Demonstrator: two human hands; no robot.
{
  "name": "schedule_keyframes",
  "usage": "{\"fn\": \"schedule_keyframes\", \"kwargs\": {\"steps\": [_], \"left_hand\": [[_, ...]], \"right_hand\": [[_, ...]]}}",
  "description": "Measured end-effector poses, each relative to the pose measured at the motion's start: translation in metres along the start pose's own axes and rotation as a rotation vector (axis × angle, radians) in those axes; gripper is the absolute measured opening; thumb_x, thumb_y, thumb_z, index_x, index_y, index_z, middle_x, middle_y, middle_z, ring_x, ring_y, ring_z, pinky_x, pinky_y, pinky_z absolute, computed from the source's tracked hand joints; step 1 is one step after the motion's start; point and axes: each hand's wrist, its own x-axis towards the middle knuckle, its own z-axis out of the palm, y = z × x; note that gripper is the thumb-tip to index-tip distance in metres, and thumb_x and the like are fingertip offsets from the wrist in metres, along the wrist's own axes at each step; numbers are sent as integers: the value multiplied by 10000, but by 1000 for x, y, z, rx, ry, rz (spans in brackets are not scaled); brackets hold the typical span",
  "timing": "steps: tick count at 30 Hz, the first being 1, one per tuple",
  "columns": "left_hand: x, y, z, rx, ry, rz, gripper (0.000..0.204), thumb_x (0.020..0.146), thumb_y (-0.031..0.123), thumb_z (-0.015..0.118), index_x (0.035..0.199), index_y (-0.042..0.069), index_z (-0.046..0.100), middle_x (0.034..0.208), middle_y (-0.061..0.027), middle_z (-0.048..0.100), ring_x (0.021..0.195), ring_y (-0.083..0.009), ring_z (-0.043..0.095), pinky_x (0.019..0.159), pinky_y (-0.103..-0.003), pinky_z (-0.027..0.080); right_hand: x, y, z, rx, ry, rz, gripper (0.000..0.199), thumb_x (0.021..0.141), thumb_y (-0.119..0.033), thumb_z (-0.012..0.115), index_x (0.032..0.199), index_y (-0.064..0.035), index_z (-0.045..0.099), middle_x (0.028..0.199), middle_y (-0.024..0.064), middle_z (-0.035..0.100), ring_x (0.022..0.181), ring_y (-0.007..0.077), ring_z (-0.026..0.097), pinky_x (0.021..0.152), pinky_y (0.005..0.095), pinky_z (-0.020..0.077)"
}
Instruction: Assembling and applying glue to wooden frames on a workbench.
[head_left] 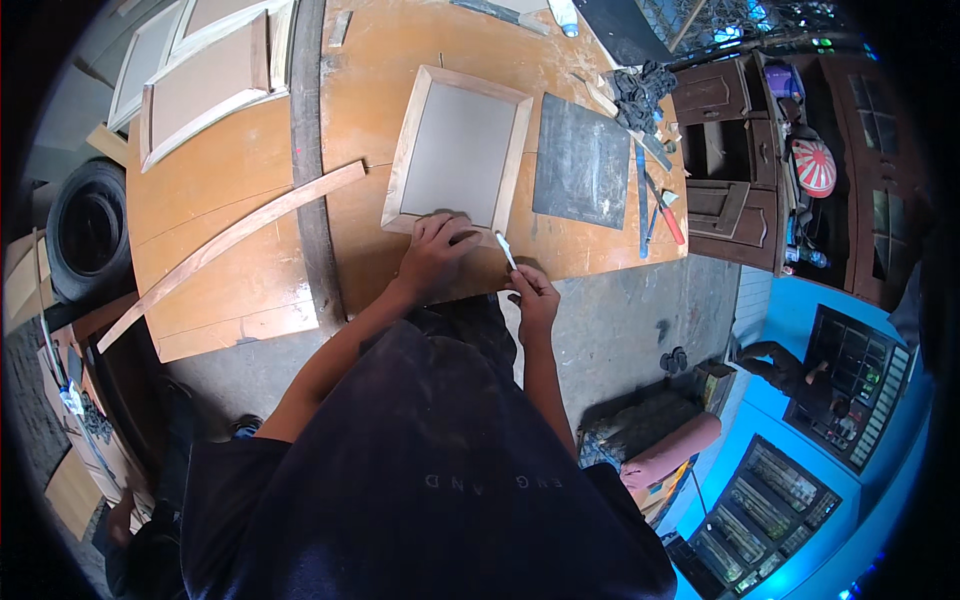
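Observation:
A wooden frame (518, 150) with a grey panel (462, 140) set in it lies on the orange-brown worktable in front of me. My left hand (440, 243) rests on the frame's lower rail, with its fingers lying over the wood and the thumb apart. At the lower right corner of the frame, my right hand (535, 292) is closed on a slim white tool (506, 250). This tool points up toward that corner; its exact kind is too small to make out. Right of the frame lies a dark, worn flat sheet (582, 160).
A long curved wooden strip (240, 245) lies left. More framed panels (205, 90) are stacked at the far left. Near the right edge are a red-handled tool (671, 222), a blue strip (642, 200) and dark cloth (640, 95). A tyre (88, 230) stands beyond the table.

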Motion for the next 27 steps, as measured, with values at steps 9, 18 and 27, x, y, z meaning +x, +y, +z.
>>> {"fn": "schedule_keyframes", "kwargs": {"steps": [9, 18, 27], "left_hand": [[0, 2, 0, -2, 0, -5, 363, 778, 75, 635, 1130, 138, 700, 1226, -61, 595, 1207, -285, 533, 1011, -449, 406], [-1, 1, -2, -25, -26, -6, 416, 758, 59, 631, 1163, 136, 691, 1248, -72, 586, 1218, -301, 522, 1020, -462, 399], [0, 1, -2, -19, -27, 2, 448, 737, 47, 643, 1175, 131, 682, 1247, -69, 582, 1219, -296, 520, 1010, -461, 395]], "right_hand": [[2, 6, -3, -48, -17, -22, 171, 928, -131, 714, 1086, -65, 711, 948, 11, 727, 805, 107, 682, 657, 248, 489], [-6, 2, -7, 20, 40, -6, 172, 918, -128, 720, 1076, -64, 714, 925, 8, 728, 791, 109, 671, 661, 251, 472], [1, 18, -7, -67, 48, -74, 157, 915, -119, 721, 1061, -63, 720, 915, 11, 731, 757, 105, 667, 635, 242, 471]]}}
